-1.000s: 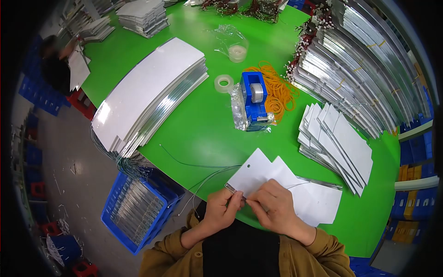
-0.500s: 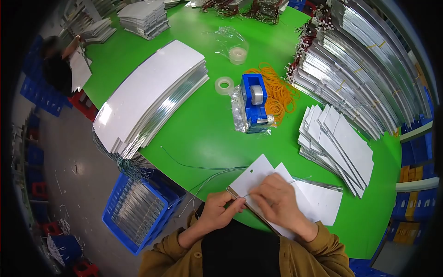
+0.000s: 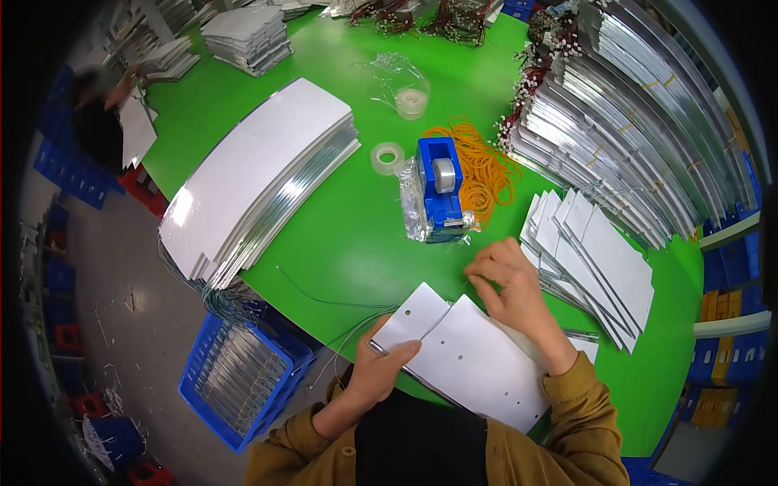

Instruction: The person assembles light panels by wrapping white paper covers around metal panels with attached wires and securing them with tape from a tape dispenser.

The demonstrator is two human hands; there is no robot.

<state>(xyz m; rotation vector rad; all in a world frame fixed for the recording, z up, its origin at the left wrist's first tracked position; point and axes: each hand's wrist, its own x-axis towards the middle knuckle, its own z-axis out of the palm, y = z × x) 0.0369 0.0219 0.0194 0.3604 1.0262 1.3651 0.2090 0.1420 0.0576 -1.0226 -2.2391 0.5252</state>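
My left hand [image 3: 379, 360] grips the near left edge of a white perforated panel [image 3: 478, 356], with the thumb on its top face. A smaller white piece [image 3: 412, 314] with one hole lies at the panel's left end, by my left hand. Thin green wires [image 3: 332, 303] run left from there over the table. My right hand [image 3: 506, 283] is raised beyond the panel, its fingers closed in a pinch; what they hold, if anything, is too small to make out. A blue tape dispenser [image 3: 440, 190] stands ahead of my hands.
A stack of white panels [image 3: 259, 154] lies at left on the green table [image 3: 324, 271]. Orange rubber bands [image 3: 480, 170] and a tape roll [image 3: 387, 158] flank the dispenser. Smaller panels [image 3: 596, 263] and tall stacks [image 3: 624, 138] are at right, a blue crate [image 3: 235, 381] below left. Another person [image 3: 101, 113] works far left.
My right hand has lifted off the panel and moved up, away from my left hand. The panel now lies turned with its holes showing, my left thumb on top.
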